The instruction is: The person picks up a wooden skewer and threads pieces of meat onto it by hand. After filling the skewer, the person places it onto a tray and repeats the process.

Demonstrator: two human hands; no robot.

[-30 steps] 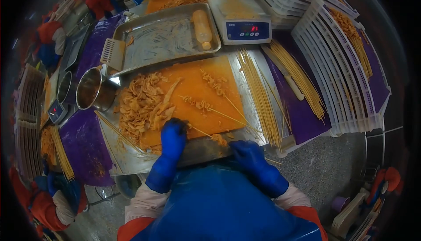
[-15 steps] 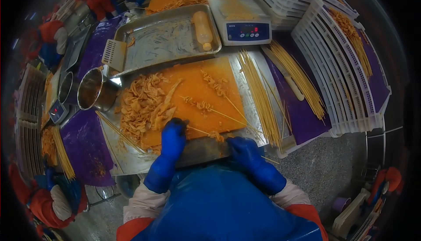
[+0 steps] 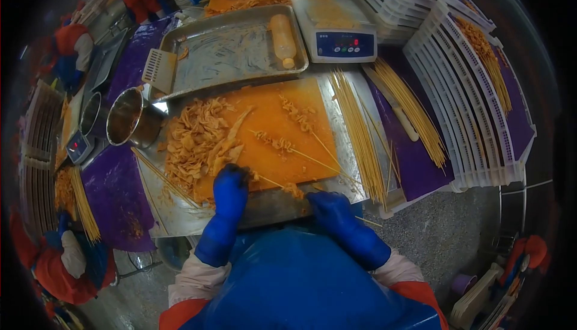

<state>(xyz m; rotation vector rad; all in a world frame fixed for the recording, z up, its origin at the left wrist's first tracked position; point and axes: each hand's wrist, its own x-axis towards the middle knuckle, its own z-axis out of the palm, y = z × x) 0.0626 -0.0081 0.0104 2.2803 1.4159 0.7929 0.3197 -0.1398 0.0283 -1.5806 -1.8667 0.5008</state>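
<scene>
My right hand (image 3: 330,207), in a blue glove, is closed around a bamboo skewer (image 3: 270,181), whose other end sticks out past the hand on the right. A folded bunch of orange-coated food strips (image 3: 293,191) is threaded on it just left of that hand. Near the skewer's left tip, my left hand (image 3: 231,189) is closed, with a small food strip (image 3: 255,177) at its fingertips. Above my left hand lies a pile of loose strips (image 3: 195,140) on the orange board (image 3: 264,104). Two loaded skewers (image 3: 273,141) (image 3: 299,115) rest on the board.
A metal tray (image 3: 228,44) holding a bottle (image 3: 282,41) stands behind the board, beside a digital scale (image 3: 344,44). Bare skewers (image 3: 360,134) and a knife (image 3: 393,104) lie on the right, before stacked white crates (image 3: 460,95). A metal pot (image 3: 133,119) stands left. Other people work around.
The view has shifted slightly. My left hand has moved a little down and left, and a food strip now shows at its fingertips. The right hand keeps its hold on the skewer.
</scene>
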